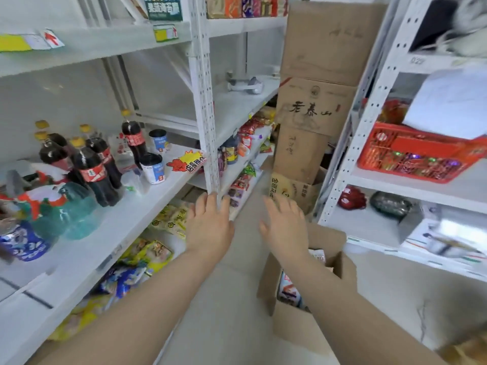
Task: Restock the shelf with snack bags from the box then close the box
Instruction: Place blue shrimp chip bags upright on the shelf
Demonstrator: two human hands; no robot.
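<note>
An open cardboard box (297,327) stands on the floor at the lower right, under my right forearm, with snack bags (288,289) showing inside it. My left hand (209,227) is stretched forward with fingers apart and empty, its fingertips at the foot of the white shelf post (204,106). My right hand (286,226) hovers above the box's far flap, also spread and empty. The white shelf (87,259) on the left carries yellow and blue snack bags (147,255) on its lower level.
Cola bottles (95,169), cups and cans stand on the left shelf's middle level. A stack of cardboard boxes (313,101) rises at the aisle's end. A second white rack on the right holds a red basket (416,159). The pale floor runs between the racks.
</note>
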